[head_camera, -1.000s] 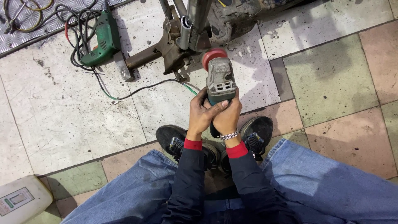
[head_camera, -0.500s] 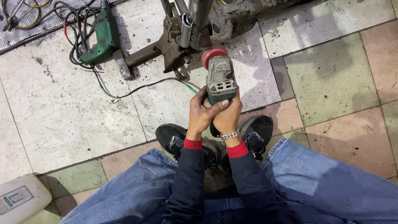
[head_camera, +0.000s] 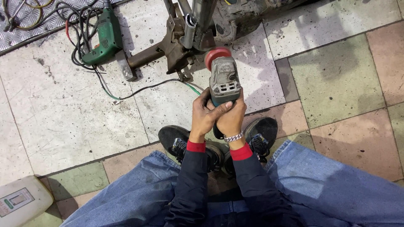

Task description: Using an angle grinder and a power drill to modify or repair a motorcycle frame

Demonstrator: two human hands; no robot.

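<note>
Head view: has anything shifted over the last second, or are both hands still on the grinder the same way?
Almost nothing changed. The left hand and right hand keep the same two-handed grip on the angle grinder, its red disc still pointing at the rusty metal frame. Only the view drifted slightly: the green drill sits a little nearer the top edge. Cables and shoes are unchanged.

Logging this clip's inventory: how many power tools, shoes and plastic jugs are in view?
Power tools: 2, grinder held in both hands, green drill on the floor
Shoes: 2
Jugs: 1
Total: 5
</note>
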